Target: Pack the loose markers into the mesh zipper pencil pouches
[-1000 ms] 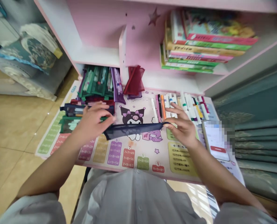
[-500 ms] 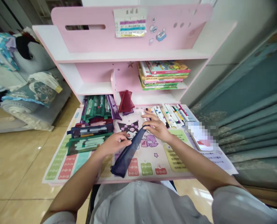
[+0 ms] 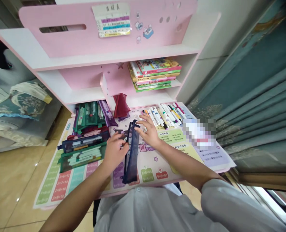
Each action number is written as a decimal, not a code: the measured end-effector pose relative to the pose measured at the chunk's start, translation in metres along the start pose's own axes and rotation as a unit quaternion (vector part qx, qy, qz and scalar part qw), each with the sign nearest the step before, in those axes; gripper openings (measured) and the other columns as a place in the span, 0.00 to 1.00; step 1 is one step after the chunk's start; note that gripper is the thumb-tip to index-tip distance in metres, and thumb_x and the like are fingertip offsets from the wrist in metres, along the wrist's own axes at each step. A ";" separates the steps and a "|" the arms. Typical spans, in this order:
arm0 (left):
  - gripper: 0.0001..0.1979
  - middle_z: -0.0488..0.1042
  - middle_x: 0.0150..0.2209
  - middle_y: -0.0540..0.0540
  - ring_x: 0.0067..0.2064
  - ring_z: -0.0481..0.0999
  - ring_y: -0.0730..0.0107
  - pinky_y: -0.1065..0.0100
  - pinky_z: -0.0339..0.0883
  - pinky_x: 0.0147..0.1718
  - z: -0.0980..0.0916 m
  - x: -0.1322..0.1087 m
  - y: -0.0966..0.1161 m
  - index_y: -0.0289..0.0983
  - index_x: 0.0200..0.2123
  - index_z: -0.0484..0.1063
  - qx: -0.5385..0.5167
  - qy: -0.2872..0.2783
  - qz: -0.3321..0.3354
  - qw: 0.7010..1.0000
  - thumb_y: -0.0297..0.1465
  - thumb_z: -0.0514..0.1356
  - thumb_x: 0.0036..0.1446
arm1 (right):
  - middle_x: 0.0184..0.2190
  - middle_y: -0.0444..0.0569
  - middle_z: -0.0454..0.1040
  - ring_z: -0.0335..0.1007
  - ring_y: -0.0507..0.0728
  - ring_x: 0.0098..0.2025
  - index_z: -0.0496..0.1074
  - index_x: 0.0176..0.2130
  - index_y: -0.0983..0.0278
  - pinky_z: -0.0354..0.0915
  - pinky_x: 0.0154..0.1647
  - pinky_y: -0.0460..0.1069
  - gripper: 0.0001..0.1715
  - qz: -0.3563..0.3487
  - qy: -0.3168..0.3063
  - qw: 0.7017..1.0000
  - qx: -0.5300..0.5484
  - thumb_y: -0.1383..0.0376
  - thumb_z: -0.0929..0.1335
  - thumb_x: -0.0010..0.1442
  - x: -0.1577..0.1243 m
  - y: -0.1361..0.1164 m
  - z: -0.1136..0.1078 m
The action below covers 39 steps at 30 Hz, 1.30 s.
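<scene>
A navy mesh zip pouch (image 3: 132, 162) lies lengthwise in front of me on the printed desk mat, its long side parted along the zip edge. My right hand (image 3: 149, 131) has thumb and fingers around the pouch's far corner. At the pouch's left edge, my left hand (image 3: 115, 150) is closed, fingers curled against the mesh; its exact hold is partly hidden. White-barrelled markers (image 3: 165, 116) with coloured caps lie in a row beyond my right hand. To the left are filled pouches, among them a green mesh pouch (image 3: 83, 158) and a navy mesh pouch (image 3: 85, 142) with pens inside.
Red mesh pouches (image 3: 121, 105) lie at the back of the desk, beside a purple pouch (image 3: 106, 112). A stack of books (image 3: 154, 75) sits on the pink and white shelf (image 3: 116, 58). A blurred-out phone-like object (image 3: 199, 133) lies on the right.
The navy pouch has turned from slanted to nearly straight, and its side now shows a gap. Both hands stay at it, while my view has shifted right.
</scene>
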<state>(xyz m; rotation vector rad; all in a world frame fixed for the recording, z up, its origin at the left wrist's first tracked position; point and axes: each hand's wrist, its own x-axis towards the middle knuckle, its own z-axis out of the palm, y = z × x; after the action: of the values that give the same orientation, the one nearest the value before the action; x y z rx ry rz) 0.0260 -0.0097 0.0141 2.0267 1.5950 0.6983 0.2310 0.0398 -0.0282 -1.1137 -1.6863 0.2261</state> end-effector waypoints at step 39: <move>0.15 0.76 0.54 0.44 0.66 0.62 0.49 0.37 0.47 0.65 0.027 0.019 0.012 0.39 0.18 0.67 0.019 0.068 -0.041 0.997 0.34 0.58 0.56 | 0.62 0.58 0.65 0.42 0.78 0.71 0.75 0.25 0.64 0.43 0.63 0.79 0.11 0.158 -0.144 0.934 -0.287 0.60 0.74 0.52 0.013 0.034 -0.009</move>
<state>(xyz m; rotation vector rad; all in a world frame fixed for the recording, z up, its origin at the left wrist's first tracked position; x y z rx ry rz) 0.0557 0.0048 0.0029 1.9633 1.7699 0.7949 0.2569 0.0652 -0.0372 -1.8695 -1.8809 0.0990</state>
